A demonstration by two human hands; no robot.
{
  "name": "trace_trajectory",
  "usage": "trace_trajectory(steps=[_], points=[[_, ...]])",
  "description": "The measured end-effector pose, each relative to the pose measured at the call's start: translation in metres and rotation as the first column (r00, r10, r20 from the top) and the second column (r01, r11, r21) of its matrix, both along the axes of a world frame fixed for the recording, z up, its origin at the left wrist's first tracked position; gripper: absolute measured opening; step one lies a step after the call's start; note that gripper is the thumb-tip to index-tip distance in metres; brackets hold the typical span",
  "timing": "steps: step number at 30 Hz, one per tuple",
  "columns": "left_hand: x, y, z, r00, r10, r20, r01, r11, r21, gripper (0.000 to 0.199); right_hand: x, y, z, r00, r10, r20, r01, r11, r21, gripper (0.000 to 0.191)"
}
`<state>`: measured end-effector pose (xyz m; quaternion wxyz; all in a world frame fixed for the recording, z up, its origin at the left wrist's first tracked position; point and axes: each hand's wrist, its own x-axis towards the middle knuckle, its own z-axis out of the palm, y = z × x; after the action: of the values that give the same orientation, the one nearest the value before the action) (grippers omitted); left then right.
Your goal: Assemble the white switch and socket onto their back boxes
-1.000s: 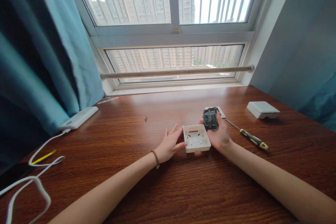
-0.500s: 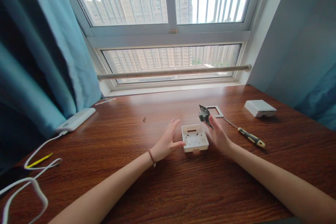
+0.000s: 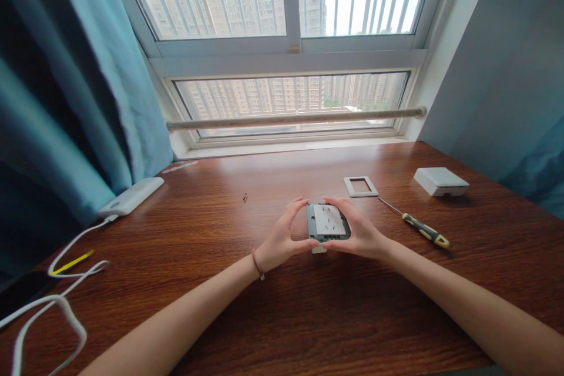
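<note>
A socket panel (image 3: 328,220) with a white slotted face and a grey frame lies face up over the white back box (image 3: 319,249), of which only a bit of the near side shows. Around its left edge are the thumb and fingers of my left hand (image 3: 286,232). My right hand (image 3: 359,232) grips the right side in the same way. Whether the panel sits fully down on the box is hidden. Behind my right hand lies a white square frame (image 3: 361,186), flat on the table. A screwdriver (image 3: 425,230) rests to its right.
Small screws (image 3: 245,197) lie left of centre on the wooden table (image 3: 247,329). At the right is a white box (image 3: 441,181). A white power strip (image 3: 131,196), its cable (image 3: 83,238) and a yellow strip (image 3: 74,262) are at the left, by the curtain.
The socket panel has turned from tilted in my right hand to face up over the back box. My left hand has closed onto its left side.
</note>
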<state>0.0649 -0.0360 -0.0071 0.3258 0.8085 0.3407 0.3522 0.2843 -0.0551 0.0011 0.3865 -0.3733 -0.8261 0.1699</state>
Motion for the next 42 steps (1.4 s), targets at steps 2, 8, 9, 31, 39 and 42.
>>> trace_trajectory(steps=[2,8,9,31,39,42], points=[[0.001,0.0,0.001,1.0,-0.007,-0.022,0.007,1.0,0.001,0.083,0.001,0.0,0.001,1.0,0.02,0.017,-0.02,1.0,-0.006,0.081],[0.002,0.001,0.003,0.997,0.047,-0.058,-0.039,0.99,0.132,0.081,0.004,0.003,0.005,0.988,0.15,-0.04,-0.153,0.984,-0.089,0.087],[0.002,0.002,0.003,0.997,0.053,-0.051,-0.045,0.988,0.148,0.08,0.006,0.005,0.006,0.981,0.182,-0.065,-0.188,0.977,-0.104,0.09],[0.005,0.004,-0.002,0.999,0.05,0.01,-0.05,0.992,0.115,0.081,0.049,0.044,0.007,0.959,0.269,0.091,-0.234,0.929,-0.286,0.086],[0.006,0.01,-0.012,0.997,0.045,-0.06,-0.045,0.999,-0.009,0.079,0.052,0.045,0.006,0.946,0.268,0.184,-0.21,0.936,-0.283,0.084],[0.007,0.01,-0.012,0.994,0.032,-0.105,-0.036,0.999,-0.035,0.08,0.053,0.045,0.008,0.943,0.256,0.213,-0.19,0.939,-0.287,0.085]])
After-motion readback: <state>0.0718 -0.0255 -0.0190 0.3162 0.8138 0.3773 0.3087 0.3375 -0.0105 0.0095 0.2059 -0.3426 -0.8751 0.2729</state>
